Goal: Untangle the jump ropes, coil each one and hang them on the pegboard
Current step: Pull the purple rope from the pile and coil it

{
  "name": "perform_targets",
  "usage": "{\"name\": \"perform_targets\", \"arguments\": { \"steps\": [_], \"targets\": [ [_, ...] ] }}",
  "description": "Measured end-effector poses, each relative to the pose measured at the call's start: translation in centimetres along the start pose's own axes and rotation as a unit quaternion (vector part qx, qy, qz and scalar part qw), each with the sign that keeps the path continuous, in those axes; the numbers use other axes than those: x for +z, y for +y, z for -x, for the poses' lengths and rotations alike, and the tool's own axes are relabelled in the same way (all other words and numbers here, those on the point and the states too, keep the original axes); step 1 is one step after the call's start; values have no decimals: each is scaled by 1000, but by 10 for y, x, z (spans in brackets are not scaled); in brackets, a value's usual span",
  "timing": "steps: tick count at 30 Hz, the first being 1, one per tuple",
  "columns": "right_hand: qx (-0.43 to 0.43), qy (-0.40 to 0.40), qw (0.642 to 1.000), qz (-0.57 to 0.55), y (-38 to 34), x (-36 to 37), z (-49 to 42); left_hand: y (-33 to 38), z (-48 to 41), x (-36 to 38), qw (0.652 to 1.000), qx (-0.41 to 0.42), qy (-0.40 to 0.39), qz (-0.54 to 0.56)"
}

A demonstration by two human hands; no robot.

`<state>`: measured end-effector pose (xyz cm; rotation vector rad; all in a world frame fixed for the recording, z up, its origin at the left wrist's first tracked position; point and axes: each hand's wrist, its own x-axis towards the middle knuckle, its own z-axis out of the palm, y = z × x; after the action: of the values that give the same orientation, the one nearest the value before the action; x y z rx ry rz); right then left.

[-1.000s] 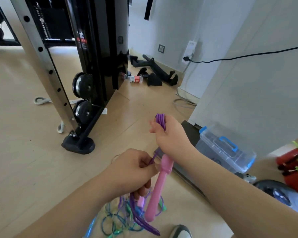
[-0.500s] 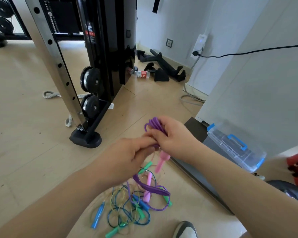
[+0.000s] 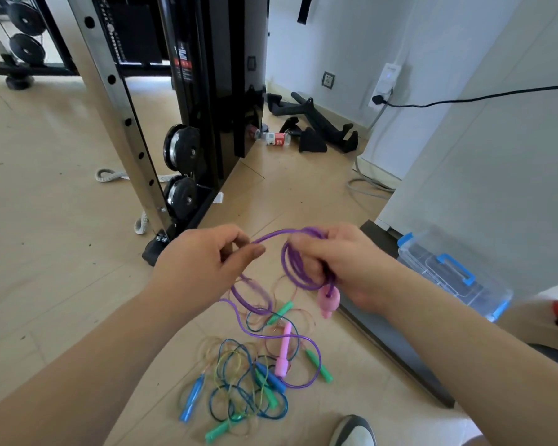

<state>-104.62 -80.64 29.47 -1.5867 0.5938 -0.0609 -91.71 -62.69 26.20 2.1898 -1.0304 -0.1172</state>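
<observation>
Centre frame: right hand (image 3: 345, 265) grip clamped on a small coil of the purple jump rope (image 3: 292, 268), one pink handle (image 3: 329, 300) dangling just under the fist. Left hand (image 3: 203, 262) grip pinched on the strand arching over from that coil (thumb against fingers). The rest of the purple rope drops to the floor (image 3: 45, 252) at lower centre, into the tangle of blue and green ropes (image 3: 239, 391) with the other pink handle (image 3: 284, 352).
</observation>
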Motion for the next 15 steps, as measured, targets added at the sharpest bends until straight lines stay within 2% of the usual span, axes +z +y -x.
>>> {"name": "perform_targets", "arguments": {
  "steps": [3, 5, 7, 8, 10, 12, 15],
  "targets": [
    [55, 120, 964, -232, 1, -23, -10, -24, -1, 8, 980, -73, -119, -144],
    [55, 197, 948, -245, 5, -41, -14, -41, 2, 13, 949, -129, -214, -193],
    [50, 231, 951, -200, 11, -47, -14, -45, 6, 17, 922, -162, -274, -220],
    [48, 219, 957, -183, 13, -45, -12, -43, 8, 19, 920, -165, -282, -217],
    [45, 158, 974, -153, 11, -35, -7, -37, 10, 27, 943, -153, -253, -152],
    [57, 75, 989, -110, 7, -24, -2, -20, 11, 35, 974, -118, -192, -14],
    [83, -25, 995, -55, 5, -12, 3, 3, 7, 43, 978, -68, -112, 161]
  ]
}}
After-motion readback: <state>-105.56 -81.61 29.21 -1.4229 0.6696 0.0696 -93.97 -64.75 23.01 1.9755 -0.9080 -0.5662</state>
